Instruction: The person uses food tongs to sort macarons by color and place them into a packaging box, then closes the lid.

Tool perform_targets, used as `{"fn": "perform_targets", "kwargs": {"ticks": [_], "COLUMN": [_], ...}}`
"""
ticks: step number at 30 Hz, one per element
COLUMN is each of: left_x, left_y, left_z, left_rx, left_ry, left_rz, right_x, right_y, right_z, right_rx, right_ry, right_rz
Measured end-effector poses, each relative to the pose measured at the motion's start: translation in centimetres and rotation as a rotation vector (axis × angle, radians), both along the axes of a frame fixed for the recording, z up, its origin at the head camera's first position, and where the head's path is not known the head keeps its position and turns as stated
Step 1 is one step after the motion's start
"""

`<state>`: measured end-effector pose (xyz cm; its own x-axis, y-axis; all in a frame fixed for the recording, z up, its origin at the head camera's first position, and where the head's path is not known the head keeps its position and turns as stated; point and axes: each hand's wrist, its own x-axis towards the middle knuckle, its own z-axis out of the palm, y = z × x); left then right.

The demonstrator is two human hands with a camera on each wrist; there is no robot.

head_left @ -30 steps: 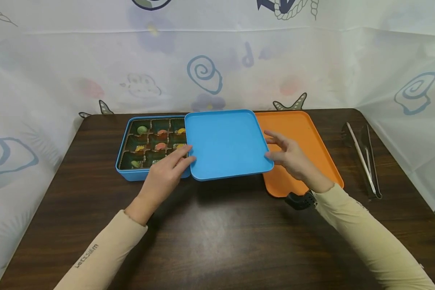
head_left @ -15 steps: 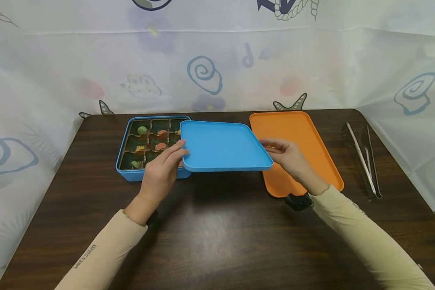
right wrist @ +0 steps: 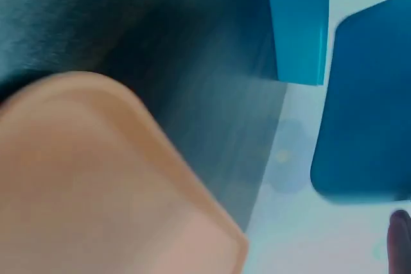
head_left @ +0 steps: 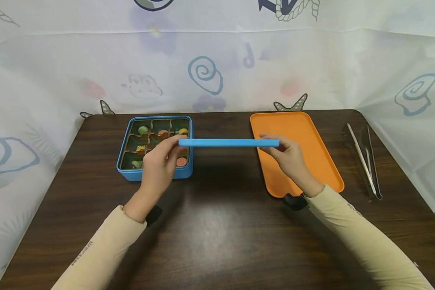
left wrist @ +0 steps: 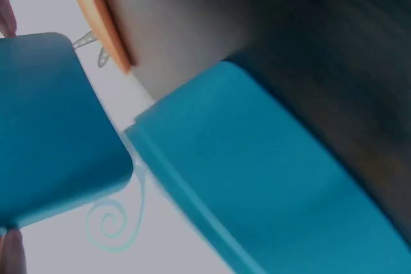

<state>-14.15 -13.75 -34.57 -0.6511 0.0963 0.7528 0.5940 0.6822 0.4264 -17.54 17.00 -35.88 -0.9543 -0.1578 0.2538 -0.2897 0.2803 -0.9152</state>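
Both hands hold a flat blue lid (head_left: 228, 143), seen edge-on in the head view and raised above the table. At its left end my left hand (head_left: 157, 169) pinches the edge, in front of part of a blue box (head_left: 183, 172). My right hand (head_left: 288, 157) pinches the opposite end, over the orange tray (head_left: 315, 161). Inside the box, a dark divided insert holds several small coloured pieces, among them a green one (head_left: 143, 130) and a pink round one (head_left: 181, 162). The left wrist view shows the lid's broad face (left wrist: 58, 126) beside the box wall (left wrist: 257, 171).
Metal tongs (head_left: 364, 161) lie at the right of the dark wooden table (head_left: 217, 241). A printed white cloth (head_left: 239, 72) hangs behind the table and along its sides. The orange tray lies to the right of the box, with a gap between them.
The lid has tilted from showing its broad top to edge-on, and its left part has shifted slightly left. More of the box's right side and the tray's left edge now shows.
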Motion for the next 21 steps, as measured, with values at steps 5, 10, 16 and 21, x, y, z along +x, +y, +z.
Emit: {"fn": "perform_targets", "kwargs": {"ticks": [5,10,16,21], "left_x": [-0.2,-0.1,0.2,0.1], "left_y": [0.3,0.7,0.4,0.0], "left_z": [0.9,1.3,0.9,0.7], "left_rx": [0.115,0.227,0.218,0.256], "left_ry": [-0.135,-0.294,-0.447,-0.45], "left_rz": [-0.027,-0.039,-0.127,-0.051], "right_x": [-0.1,-0.3,-0.6,-1.2], "right_y": [-0.6,-1.1,-1.9,-3.3], "right_z": [0.8,1.5,2.2,2.4], "right_rx": [-0.065,-0.058,-0.117,-0.193], "right_ry": [0.051,0.076,0.013,-0.053], "right_rz": [-0.093,-0.175,-0.17,-0.177]}}
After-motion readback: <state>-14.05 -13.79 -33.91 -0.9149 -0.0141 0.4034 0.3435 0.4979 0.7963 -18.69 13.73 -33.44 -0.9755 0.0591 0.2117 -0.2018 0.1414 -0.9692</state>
